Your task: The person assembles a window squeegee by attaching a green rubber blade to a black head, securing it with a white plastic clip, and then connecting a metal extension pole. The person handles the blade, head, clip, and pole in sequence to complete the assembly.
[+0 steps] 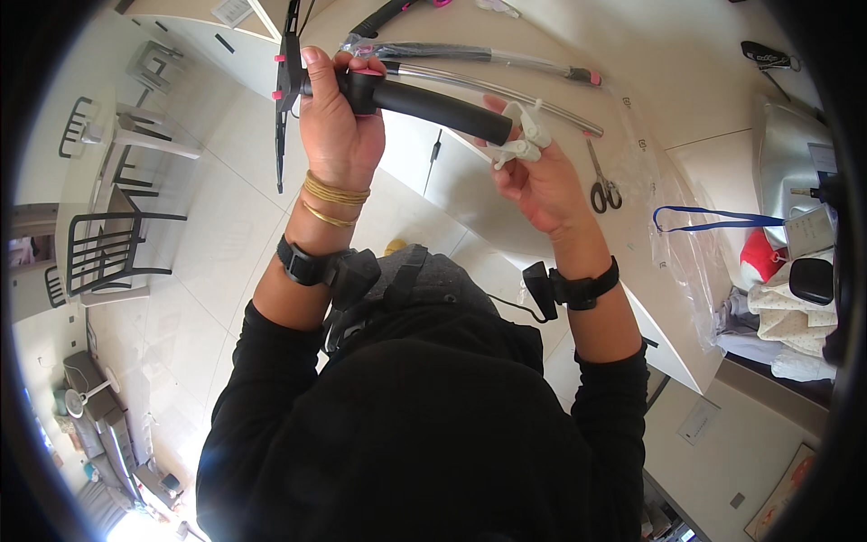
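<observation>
My left hand (344, 125) is closed around the joint of a black floor-tool head with a tube neck (443, 112) and pink parts; its flat black head (290, 74) points left. White plastic clips (525, 139) are in my right hand (542, 176), at the open end of the black tube; whether they touch it I cannot tell. Behind both hands, a chrome metal tube (501, 91), a hose or tube in clear plastic wrap (474, 54) and a black handle piece (379, 20) lie on the pale tabletop. Scissors (603, 186) lie right of my right hand.
Clear plastic film (684, 271) spreads along the table's right part. Beyond it are a blue lanyard (718, 218) with a card, a black case (811, 280), cloths (789, 315) and a silver bag (779, 162). Metal-framed chairs (115, 244) stand on the tiled floor at left.
</observation>
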`<state>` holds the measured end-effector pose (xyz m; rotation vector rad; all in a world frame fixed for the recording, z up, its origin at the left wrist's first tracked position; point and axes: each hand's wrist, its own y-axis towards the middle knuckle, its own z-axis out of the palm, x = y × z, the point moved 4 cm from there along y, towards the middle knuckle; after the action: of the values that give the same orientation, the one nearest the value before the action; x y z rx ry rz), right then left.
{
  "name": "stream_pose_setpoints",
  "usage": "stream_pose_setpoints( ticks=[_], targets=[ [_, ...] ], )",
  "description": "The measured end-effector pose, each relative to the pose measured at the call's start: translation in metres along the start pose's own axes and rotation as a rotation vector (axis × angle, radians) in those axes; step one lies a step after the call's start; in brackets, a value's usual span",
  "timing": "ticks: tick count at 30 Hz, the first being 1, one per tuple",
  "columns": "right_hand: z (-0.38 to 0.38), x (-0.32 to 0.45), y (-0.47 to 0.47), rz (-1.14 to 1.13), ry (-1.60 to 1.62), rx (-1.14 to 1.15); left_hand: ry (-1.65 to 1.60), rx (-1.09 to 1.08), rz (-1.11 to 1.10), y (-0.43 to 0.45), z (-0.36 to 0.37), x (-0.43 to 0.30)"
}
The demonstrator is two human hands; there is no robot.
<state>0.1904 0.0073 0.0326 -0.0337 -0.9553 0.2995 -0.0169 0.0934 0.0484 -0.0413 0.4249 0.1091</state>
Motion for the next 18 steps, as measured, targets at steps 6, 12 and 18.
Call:
stream_pose_setpoints(
  ticks=[6,12,18],
  targets=[
    [0.0026,-0.0001,0.0010,-0.159,-0.253,-0.096,0.018,0.019,0.015,0.0015,-0.0010,0.0002],
    [0.0037,0.0017,0.0013,-0.219,-0.335,-0.143,0.095,0.056,0.059,-0.0013,-0.0009,0.0030],
    [0.0059,0.0075,-0.0029,-0.234,-0.202,-0.019,0.110,0.064,0.095,0.0003,-0.0030,0.0017]
  ],
)
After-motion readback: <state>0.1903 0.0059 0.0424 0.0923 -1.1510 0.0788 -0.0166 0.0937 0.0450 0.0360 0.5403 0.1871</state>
